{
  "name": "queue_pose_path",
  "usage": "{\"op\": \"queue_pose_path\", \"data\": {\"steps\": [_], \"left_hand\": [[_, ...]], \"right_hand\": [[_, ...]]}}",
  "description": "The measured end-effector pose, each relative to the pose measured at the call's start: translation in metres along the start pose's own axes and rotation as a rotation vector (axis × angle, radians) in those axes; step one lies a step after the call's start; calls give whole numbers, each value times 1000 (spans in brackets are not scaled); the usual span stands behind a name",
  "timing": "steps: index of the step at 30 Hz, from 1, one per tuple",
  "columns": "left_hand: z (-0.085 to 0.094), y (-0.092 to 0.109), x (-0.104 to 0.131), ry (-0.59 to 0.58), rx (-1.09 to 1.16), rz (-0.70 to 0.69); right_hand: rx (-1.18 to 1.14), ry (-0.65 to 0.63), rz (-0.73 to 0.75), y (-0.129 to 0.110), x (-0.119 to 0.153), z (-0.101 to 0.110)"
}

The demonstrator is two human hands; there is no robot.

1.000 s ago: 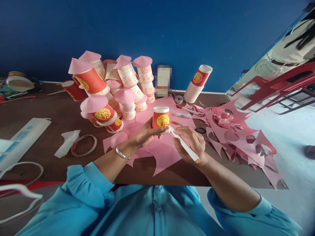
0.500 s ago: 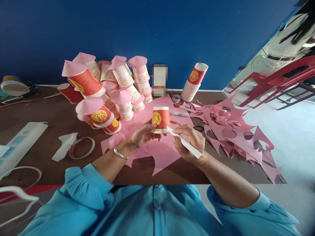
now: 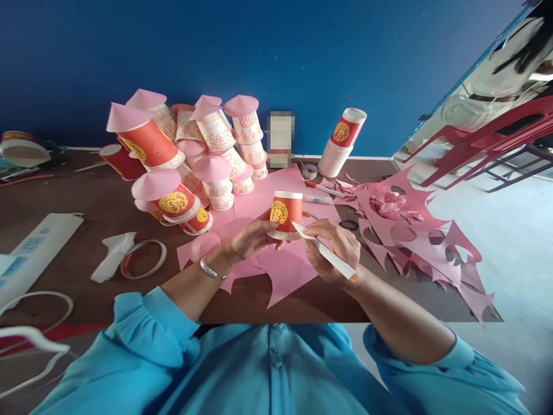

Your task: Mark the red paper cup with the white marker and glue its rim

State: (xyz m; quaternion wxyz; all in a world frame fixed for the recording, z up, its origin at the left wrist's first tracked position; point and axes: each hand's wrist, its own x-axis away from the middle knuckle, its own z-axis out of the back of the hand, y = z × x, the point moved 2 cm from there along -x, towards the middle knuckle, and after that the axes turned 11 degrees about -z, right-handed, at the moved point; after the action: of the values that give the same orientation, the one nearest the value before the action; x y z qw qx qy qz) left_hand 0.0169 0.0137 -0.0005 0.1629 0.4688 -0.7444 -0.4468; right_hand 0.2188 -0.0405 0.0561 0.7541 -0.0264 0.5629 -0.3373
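Note:
Upside down in my left hand (image 3: 256,235) is a red paper cup (image 3: 290,208) with a yellow printed emblem. My left fingers close around its patterned lower rim, the thumb in front. My right hand (image 3: 334,246) grips a slim white pen-like tool (image 3: 332,258) with an orange end. The tip of that tool is at the cup's right side, just above the rim; I cannot tell whether it touches. Pink paper sheets (image 3: 289,276) lie beneath both hands.
Several stacked cups with pink cone tops (image 3: 212,168) stand left of centre. Behind is a cup stack (image 3: 335,157) beside a tape roll (image 3: 309,170). Cut pink scraps (image 3: 427,248) spread at right. At left lie another tape roll (image 3: 144,259) and a power strip (image 3: 41,253).
The cup has shifted slightly right and down and turned a little, bringing more of its emblem into view. The white tool stays in almost the same spot, its tip now higher on the cup.

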Motion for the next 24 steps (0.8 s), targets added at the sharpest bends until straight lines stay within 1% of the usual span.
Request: {"op": "queue_pose_path", "data": {"steps": [5, 11, 19, 24], "left_hand": [[0, 1, -1, -18, -25, -5], [-1, 2, 1, -66, -96, -31], [-7, 6, 0, -28, -119, 18], [-8, 8, -1, -14, -142, 23]], "right_hand": [[10, 6, 19, 0, 0, 0], [30, -5, 37, -1, 0, 0], [32, -21, 58, -3, -3, 1], [40, -29, 72, -3, -3, 1]]}}
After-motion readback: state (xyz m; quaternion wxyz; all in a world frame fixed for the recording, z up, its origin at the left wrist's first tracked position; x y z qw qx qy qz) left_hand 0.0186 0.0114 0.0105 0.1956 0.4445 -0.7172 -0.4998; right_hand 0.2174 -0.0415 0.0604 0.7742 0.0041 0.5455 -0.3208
